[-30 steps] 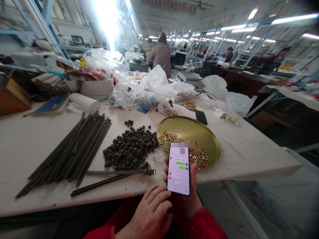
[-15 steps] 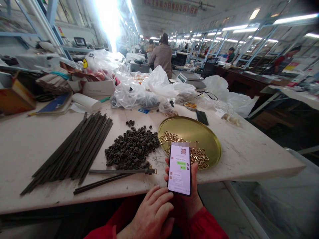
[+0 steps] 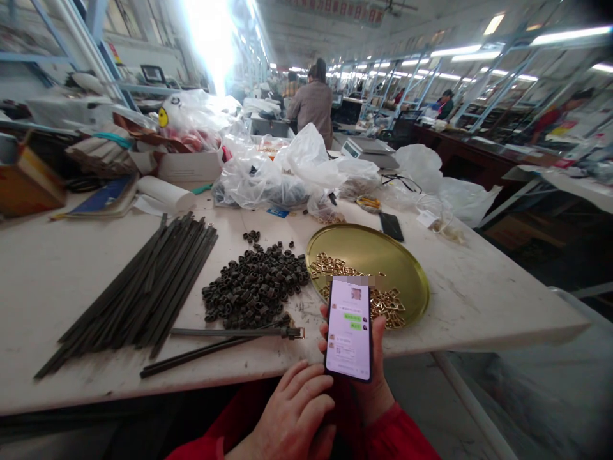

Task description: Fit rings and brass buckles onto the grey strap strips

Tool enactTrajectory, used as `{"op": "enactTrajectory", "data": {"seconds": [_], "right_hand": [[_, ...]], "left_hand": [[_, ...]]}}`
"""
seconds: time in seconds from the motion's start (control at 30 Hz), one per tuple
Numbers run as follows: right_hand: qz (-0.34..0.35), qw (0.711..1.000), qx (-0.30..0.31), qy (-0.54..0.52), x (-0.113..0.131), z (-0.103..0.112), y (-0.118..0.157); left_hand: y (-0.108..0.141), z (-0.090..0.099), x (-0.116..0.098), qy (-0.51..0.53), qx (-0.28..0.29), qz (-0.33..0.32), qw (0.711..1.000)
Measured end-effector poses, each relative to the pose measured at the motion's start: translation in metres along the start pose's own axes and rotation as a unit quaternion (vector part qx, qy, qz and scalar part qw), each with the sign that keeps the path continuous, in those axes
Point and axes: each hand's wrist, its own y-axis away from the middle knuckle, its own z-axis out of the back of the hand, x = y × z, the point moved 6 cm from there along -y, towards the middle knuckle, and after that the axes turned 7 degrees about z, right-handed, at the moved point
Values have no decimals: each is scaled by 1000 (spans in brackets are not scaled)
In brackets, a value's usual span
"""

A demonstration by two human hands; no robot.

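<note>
My right hand (image 3: 376,383) grips a smartphone (image 3: 349,332) from behind, thumb along its right edge and fingertips showing at its left. A chat with green bubbles is lit on the screen. My left hand (image 3: 299,409) is loosely open with slightly bent fingers, its fingertips close to the phone's lower left corner. Behind the phone lies a round gold tray (image 3: 378,249) with many small gold buckles (image 3: 390,306). A heap of dark loops (image 3: 253,287) is left of the tray. Two dark straps (image 3: 225,332) lie near the table's front edge, one with a buckle at its end.
A bundle of dark strips (image 3: 138,287) covers the table's left part. Plastic bags (image 3: 287,172), a scale (image 3: 368,152), a dark flat object (image 3: 391,226) and an open carton (image 3: 189,167) stand further back. A person (image 3: 313,105) faces away beyond the table.
The view has shifted slightly, so the table and its objects sit a little differently. The phone appears slightly lower and further right, still in my right hand. My left hand has hardly moved.
</note>
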Motion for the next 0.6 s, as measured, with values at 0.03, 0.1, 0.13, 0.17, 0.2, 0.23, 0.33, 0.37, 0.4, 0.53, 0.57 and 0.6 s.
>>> {"op": "enactTrajectory", "data": {"seconds": [0.03, 0.1, 0.13, 0.17, 0.2, 0.23, 0.33, 0.37, 0.4, 0.53, 0.57, 0.6], "right_hand": [[-3, 1000, 2, 4, 0, -1, 0], [-13, 1000, 9, 13, -1, -2, -1], [-18, 1000, 12, 16, -2, -2, -1], [-22, 999, 15, 18, -2, -2, -2], [-27, 999, 17, 19, -3, -2, -2], [-35, 999, 19, 19, -4, -2, -2], [-46, 999, 24, 18, -4, -2, -2], [-47, 998, 25, 20, -4, -2, -2], [-48, 998, 26, 22, -4, -1, -2], [-44, 998, 19, 29, -4, 2, -3], [-45, 998, 16, 30, -4, 2, -3], [-45, 998, 14, 30, -4, 3, -2]], "left_hand": [[0, 0, 0, 1, -3, -3, 1000], [-1, 0, 2, 5, -2, -4, 1000], [-1, 0, 3, 6, -1, -3, 1000], [0, 0, 5, 6, -2, -1, 1000], [0, 0, 6, 6, -2, 0, 1000], [1, 0, 7, 5, -4, 1, 1000], [1, -1, 9, 4, 2, 4, 1000], [1, -1, 10, 5, 6, 5, 1000], [1, -2, 10, 6, 9, 7, 1000], [-1, -1, 11, 9, 13, 14, 1000], [-1, -1, 11, 9, 16, 16, 1000], [-2, -2, 11, 9, 19, 17, 1000]]}}
